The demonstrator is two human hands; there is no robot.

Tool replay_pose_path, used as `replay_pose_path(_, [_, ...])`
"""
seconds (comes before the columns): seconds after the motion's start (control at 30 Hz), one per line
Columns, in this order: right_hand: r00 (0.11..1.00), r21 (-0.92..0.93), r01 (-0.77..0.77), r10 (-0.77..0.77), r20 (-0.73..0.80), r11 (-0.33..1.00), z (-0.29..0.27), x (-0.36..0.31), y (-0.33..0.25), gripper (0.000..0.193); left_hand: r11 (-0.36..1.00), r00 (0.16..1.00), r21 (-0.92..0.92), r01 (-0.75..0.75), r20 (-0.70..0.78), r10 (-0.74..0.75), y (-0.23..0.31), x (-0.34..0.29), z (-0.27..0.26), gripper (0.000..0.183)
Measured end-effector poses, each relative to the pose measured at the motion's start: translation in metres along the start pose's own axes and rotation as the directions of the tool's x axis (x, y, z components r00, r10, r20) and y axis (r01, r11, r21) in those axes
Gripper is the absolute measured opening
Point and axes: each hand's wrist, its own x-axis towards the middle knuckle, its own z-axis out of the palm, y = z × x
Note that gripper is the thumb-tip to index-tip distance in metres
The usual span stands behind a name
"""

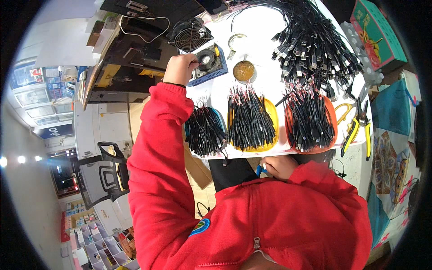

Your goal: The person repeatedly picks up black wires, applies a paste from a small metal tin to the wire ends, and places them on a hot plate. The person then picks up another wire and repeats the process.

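My left hand (180,69) reaches over a blue box-shaped device (219,68) with a round dark well on top. Its fingertips are pinched together at the well's edge; what they hold, if anything, is too small to make out. Below the table's front edge, my right hand (280,166) is closed around a small blue thing (259,170), mostly hidden by the fingers. Between the hands, black cables with stripped reddish ends fill a blue tray (221,118), a yellow tray (272,112) and an orange tray (333,118). A round dish of amber material (244,71) sits beside the device.
A black fan (191,37) stands behind the device. Black USB cables (310,49) lie heaped at the far right. Yellow-handled pliers (357,128) rest by the right edge, near a green and pink box (378,36). An office chair (105,173) is at the left.
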Motion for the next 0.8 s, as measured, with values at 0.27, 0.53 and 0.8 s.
replay_pose_path(0.27, [0.996, -0.004, -0.027, 0.027, 0.082, 1.000, -0.003, -0.001, 0.001, 0.015, 0.996, 0.999, 0.076, -0.041, 0.024, 0.039, -0.014, 0.014, 0.012, 0.013])
replay_pose_path(0.53, [0.995, 0.033, -0.001, -0.003, 0.102, 0.999, -0.005, 0.000, 0.003, 0.013, 0.986, 0.997, 0.166, -0.018, 0.074, 0.006, -0.011, 0.022, 0.018, 0.013])
replay_pose_path(0.8, [0.997, 0.051, -0.012, 0.008, 0.082, 0.999, -0.005, -0.001, 0.001, 0.010, 0.970, 0.996, 0.242, -0.006, 0.083, -0.014, -0.009, 0.027, 0.027, 0.010])
